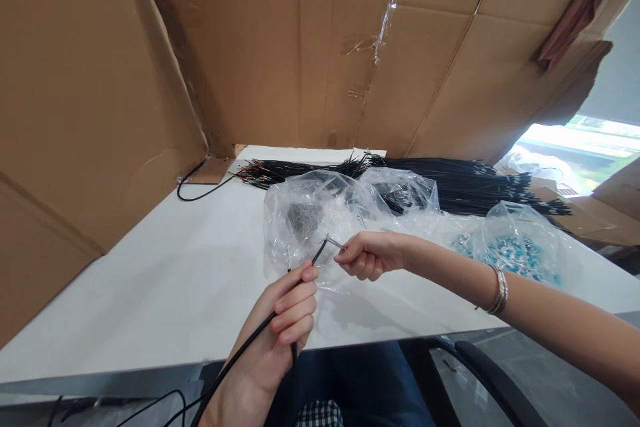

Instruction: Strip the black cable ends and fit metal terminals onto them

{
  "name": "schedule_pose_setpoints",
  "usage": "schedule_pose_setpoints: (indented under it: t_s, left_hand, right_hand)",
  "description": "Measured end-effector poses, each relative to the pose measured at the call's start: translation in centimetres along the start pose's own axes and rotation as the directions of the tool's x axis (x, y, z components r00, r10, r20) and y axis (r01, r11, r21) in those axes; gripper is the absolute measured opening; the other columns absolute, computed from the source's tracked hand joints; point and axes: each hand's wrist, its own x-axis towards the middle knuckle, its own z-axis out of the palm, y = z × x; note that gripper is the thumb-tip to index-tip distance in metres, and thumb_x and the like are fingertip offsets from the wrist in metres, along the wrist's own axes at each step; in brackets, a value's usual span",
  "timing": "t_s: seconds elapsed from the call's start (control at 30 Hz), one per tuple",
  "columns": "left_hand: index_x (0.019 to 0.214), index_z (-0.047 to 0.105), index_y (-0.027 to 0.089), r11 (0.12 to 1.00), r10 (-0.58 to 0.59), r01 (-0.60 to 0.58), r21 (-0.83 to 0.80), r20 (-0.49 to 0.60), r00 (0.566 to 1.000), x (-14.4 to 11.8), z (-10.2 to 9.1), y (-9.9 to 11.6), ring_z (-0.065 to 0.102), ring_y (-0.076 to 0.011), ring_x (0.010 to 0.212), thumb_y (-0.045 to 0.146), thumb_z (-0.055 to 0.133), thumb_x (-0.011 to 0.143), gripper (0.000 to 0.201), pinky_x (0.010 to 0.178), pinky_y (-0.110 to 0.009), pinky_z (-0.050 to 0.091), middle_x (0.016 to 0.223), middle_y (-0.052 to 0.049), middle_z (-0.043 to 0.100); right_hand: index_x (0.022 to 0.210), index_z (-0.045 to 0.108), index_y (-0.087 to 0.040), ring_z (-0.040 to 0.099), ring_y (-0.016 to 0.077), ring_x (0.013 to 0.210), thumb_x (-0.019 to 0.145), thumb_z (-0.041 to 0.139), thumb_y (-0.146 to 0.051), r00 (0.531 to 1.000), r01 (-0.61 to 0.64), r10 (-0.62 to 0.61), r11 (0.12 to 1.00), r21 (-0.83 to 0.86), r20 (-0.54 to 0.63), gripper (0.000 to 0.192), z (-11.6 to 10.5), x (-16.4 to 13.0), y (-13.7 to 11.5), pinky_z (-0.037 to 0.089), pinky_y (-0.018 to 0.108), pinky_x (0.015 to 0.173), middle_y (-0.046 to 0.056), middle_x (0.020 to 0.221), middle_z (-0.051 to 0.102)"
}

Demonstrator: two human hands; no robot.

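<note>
My left hand is closed around a black cable, whose tip sticks up past the fingertips and leans to the right. A second cable end with bare, pale strands also rises from this hand. My right hand pinches the thin, silvery bare wire at the tip of the cable, just right of the left hand. Right behind both hands lies a clear plastic bag with a grey mass of small pieces inside, too fine to make out.
Long bundles of black cables lie along the back of the white table. Another clear bag at the right holds many small blue and silvery pieces. Cardboard walls stand behind and at the left. A chair armrest is below the table edge.
</note>
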Motion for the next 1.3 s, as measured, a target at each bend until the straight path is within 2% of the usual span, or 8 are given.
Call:
schedule_pose_setpoints:
  t_s: [0.17,0.33,0.5,0.7,0.87,1.03,1.17,1.3]
  left_hand:
    - [0.067,0.043,0.016,0.999,-0.041,0.04,0.019,0.014,0.999,-0.1,-0.2,0.2,0.039,-0.0029,0.026,0.014,0.019,0.103,0.043,0.026,-0.012,0.028,0.042,0.011,0.027]
    - [0.058,0.03,0.023,0.999,-0.032,0.032,0.037,0.0,0.999,-0.1,0.2,0.0,0.039,-0.0012,0.026,0.013,0.02,0.103,0.047,0.029,-0.011,0.031,0.04,0.009,0.032]
    - [0.058,0.035,0.02,0.997,0.001,0.002,0.076,-0.038,0.999,0.1,0.8,-0.1,0.037,-0.0002,0.025,0.012,0.016,0.103,0.05,0.028,-0.009,0.029,0.039,0.009,0.034]
    - [0.068,0.054,0.009,0.986,0.056,-0.046,0.161,-0.058,0.997,1.0,0.1,-0.1,0.035,-0.0007,0.024,0.012,0.024,0.103,0.046,0.026,-0.011,0.025,0.038,0.009,0.035]
    - [0.07,0.059,0.006,0.968,0.092,-0.077,0.238,-0.055,0.994,1.5,-1.3,0.0,0.034,-0.0009,0.024,0.014,0.029,0.102,0.044,0.026,-0.014,0.023,0.039,0.007,0.038]
    - [0.072,0.059,0.007,0.957,0.116,-0.1,0.272,-0.044,0.992,1.7,-1.5,-0.2,0.035,-0.0005,0.027,0.012,0.026,0.102,0.044,0.029,-0.014,0.028,0.043,0.007,0.039]
    - [0.072,0.059,0.006,0.947,0.131,-0.111,0.302,-0.048,0.99,1.9,-1.8,-0.2,0.033,-0.0009,0.027,0.013,0.026,0.102,0.045,0.028,-0.014,0.027,0.042,0.007,0.038]
    - [0.074,0.06,0.005,0.937,0.159,-0.128,0.326,-0.07,0.985,1.9,-2.0,-0.2,0.033,-0.0006,0.027,0.011,0.027,0.101,0.044,0.028,-0.014,0.025,0.042,0.008,0.038]
  right_hand:
    - [0.057,0.029,-0.021,0.008,0.0042,0.04,0.094,0.052,-0.046,0.996,-0.081,0.078,0.994,-0.068,-0.049,0.051,-0.1,0.2,0.0,0.011,0.014,0.031,-0.012,0.045,0.02]
    - [0.055,0.023,-0.022,0.01,0.0038,0.039,0.093,0.054,-0.043,0.984,-0.154,0.14,0.979,-0.135,-0.113,0.054,0.2,0.3,-0.1,0.012,0.015,0.031,-0.011,0.046,0.02]
    - [0.055,0.021,-0.021,0.009,0.004,0.038,0.097,0.047,-0.037,0.969,-0.176,0.141,0.97,-0.168,-0.201,0.052,1.3,0.5,-0.6,0.009,0.015,0.031,-0.011,0.045,0.019]
    - [0.056,0.022,-0.021,0.01,0.0039,0.038,0.099,0.044,-0.044,0.953,-0.186,0.121,0.957,-0.224,-0.277,0.054,1.9,0.9,-0.7,0.01,0.015,0.032,-0.011,0.046,0.019]
    - [0.055,0.025,-0.021,0.014,0.0029,0.038,0.093,0.053,-0.051,0.917,-0.208,0.064,0.919,-0.335,-0.394,0.056,1.6,1.4,-0.8,0.011,0.016,0.033,-0.012,0.046,0.021]
    - [0.056,0.031,-0.021,0.018,0.0034,0.037,0.087,0.061,-0.054,0.865,-0.272,0.025,0.862,-0.428,-0.5,0.054,1.3,1.9,-0.8,0.012,0.019,0.034,-0.011,0.045,0.023]
    - [0.058,0.036,-0.02,0.022,0.0041,0.037,0.083,0.065,-0.054,0.852,-0.311,0.03,0.832,-0.459,-0.522,0.051,1.1,2.2,-0.8,0.015,0.02,0.036,-0.01,0.046,0.028]
    - [0.056,0.032,-0.021,0.018,0.0039,0.039,0.086,0.061,-0.054,0.863,-0.312,0.047,0.833,-0.456,-0.504,0.054,0.7,1.8,-1.2,0.013,0.021,0.037,-0.011,0.047,0.024]
